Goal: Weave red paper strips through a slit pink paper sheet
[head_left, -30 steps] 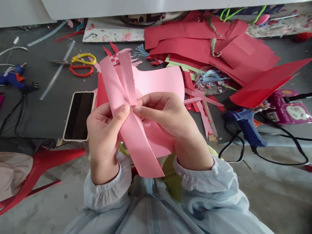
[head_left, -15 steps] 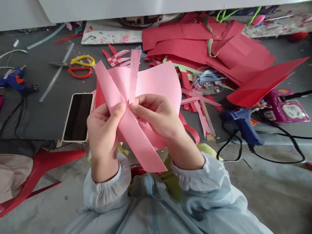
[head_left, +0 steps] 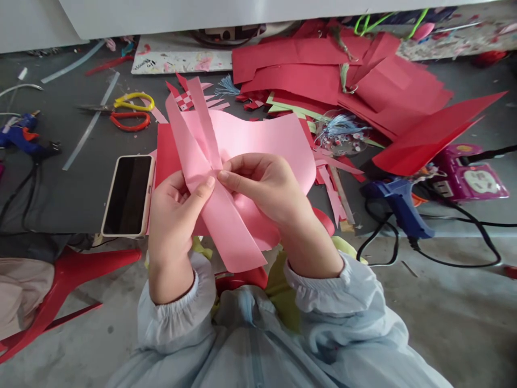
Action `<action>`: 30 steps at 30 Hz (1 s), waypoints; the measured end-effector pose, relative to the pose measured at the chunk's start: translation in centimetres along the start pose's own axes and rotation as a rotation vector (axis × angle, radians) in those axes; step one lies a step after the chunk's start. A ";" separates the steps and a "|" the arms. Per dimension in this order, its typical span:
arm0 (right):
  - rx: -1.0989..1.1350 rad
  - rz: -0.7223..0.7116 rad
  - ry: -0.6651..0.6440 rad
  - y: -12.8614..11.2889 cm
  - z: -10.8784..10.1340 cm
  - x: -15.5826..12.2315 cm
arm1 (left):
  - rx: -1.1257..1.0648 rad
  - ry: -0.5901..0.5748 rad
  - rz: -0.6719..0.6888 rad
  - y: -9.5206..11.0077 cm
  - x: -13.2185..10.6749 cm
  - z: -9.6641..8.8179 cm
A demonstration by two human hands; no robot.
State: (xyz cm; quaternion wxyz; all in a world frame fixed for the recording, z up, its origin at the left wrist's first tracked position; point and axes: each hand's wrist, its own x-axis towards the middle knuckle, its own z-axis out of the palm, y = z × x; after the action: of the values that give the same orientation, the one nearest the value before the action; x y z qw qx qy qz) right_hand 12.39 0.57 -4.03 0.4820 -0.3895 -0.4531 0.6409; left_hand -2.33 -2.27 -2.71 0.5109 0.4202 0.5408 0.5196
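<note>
The pink paper (head_left: 266, 132) is held above the near edge of the surface (head_left: 60, 199), at the centre of the clock, with a narrow strip pointing toward eleven o'clock and a broad band toward five. The left hand (head_left: 173, 221) clamps the band, thumb on top; the right hand (head_left: 264, 188) pinches the gathered middle, thumb and forefinger together. Between two and three o'clock lies a clear plastic container (head_left: 337, 146), dish or bag I cannot tell, with small beads and a blue tassel (head_left: 343, 125) in or on it. Scissors (head_left: 114, 110) rest at ten, a phone (head_left: 125, 194) near nine.
</note>
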 end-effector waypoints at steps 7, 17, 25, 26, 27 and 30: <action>0.005 -0.022 0.025 0.2 0.2 0.0 | -0.041 0.026 0.007 -0.5 0.1 0.1; 0.128 -0.021 0.073 0.7 1.1 0.2 | -0.069 0.084 0.053 -0.8 0.2 0.3; 0.033 0.059 -0.014 0.6 0.0 0.2 | -0.056 0.108 0.043 -0.8 0.4 -0.2; 0.021 0.061 -0.010 0.7 -0.1 0.2 | -0.062 0.106 0.038 -0.8 0.4 -0.3; 0.012 0.057 -0.005 0.7 -0.1 0.2 | -0.071 0.098 0.033 -0.8 0.4 -0.3; -0.008 0.029 0.005 0.7 -0.2 0.3 | -0.090 0.055 0.024 -0.6 0.5 -0.3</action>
State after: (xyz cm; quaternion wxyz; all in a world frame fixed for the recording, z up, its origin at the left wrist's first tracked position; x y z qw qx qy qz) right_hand 12.29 0.78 -4.76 0.4723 -0.3994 -0.4486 0.6451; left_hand -2.59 -1.92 -3.42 0.5080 0.3889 0.5255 0.5608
